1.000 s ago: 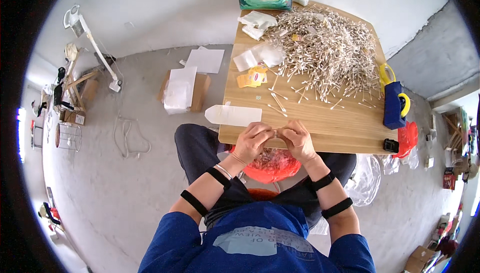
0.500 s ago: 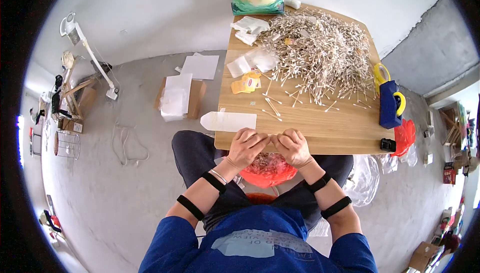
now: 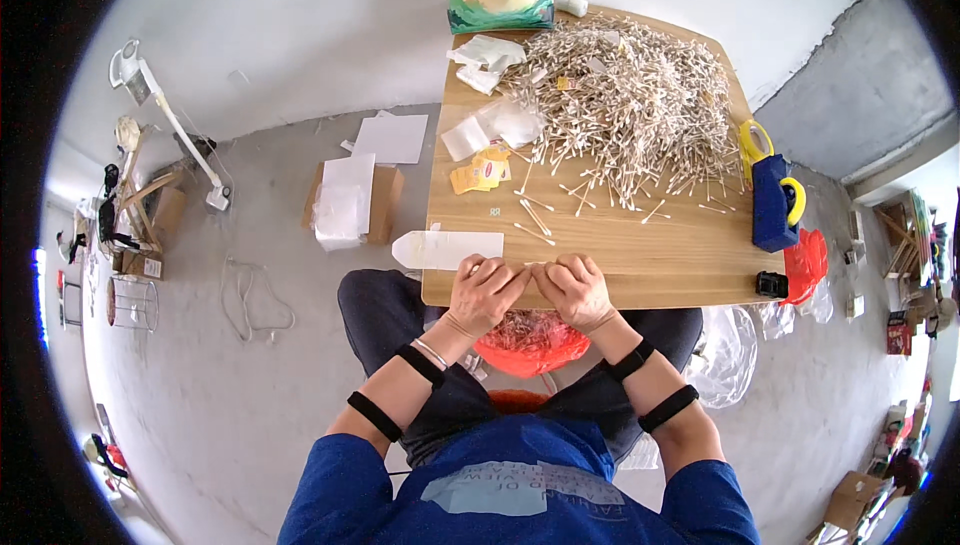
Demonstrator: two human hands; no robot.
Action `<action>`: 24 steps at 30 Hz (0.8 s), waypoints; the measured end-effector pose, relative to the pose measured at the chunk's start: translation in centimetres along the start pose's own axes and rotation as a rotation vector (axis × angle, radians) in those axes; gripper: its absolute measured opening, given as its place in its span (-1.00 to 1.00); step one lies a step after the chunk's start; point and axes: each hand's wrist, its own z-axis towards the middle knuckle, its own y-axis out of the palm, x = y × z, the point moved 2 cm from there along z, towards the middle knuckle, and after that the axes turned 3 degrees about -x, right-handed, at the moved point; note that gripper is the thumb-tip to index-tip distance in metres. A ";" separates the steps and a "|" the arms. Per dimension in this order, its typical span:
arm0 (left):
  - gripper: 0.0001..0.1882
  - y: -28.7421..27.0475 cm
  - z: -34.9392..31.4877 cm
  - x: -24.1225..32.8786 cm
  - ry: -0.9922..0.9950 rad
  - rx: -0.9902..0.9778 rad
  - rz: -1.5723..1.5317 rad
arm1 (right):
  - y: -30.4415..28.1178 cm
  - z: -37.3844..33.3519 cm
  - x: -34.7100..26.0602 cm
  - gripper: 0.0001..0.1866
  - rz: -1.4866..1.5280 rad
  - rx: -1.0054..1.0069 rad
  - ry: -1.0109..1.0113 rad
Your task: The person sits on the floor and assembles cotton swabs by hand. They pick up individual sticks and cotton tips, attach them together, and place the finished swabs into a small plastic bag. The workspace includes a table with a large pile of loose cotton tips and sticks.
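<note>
My left hand [image 3: 485,293] and my right hand [image 3: 577,290] meet at the table's near edge, fingertips pinched together. Whatever sits between them is too small and covered to name. Just beyond my left hand lies a flat white card or packet [image 3: 455,249] with a pointed left end. Farther in, a few loose cotton swabs [image 3: 535,217] rest on the wood. The big heap of cotton swabs [image 3: 640,110] covers the far right part of the table. Small yellow printed cards [image 3: 480,173] and clear plastic bags [image 3: 515,123] lie left of the heap.
A blue tape dispenser [image 3: 773,207] with yellow tape stands at the right edge of the wooden table [image 3: 640,265], near a small black object [image 3: 771,285]. Below the edge, between my knees, hangs a red plastic bag [image 3: 530,345]. A cardboard box [image 3: 385,203] with papers sits on the floor left.
The whole view has shifted slightly, moving the table a little leftward in the picture. Both hands stay pinched together at the near edge, with only a small shift of the fingers.
</note>
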 end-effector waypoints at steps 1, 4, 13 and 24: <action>-0.72 0.1 0.1 -0.1 0.002 0.005 0.009 | 0.0 0.1 0.1 -0.66 -0.016 -0.002 0.000; -0.71 0.2 0.4 -0.4 0.011 0.013 0.028 | 0.2 0.1 0.3 -0.65 -0.054 0.000 -0.003; -0.71 0.5 -0.2 -0.4 -0.007 0.019 0.008 | 1.1 -0.8 0.1 -0.57 -0.072 -0.001 -0.010; -0.75 0.1 0.5 -0.3 -0.108 0.025 -0.137 | 0.0 -0.5 0.6 -0.60 0.158 -0.029 0.120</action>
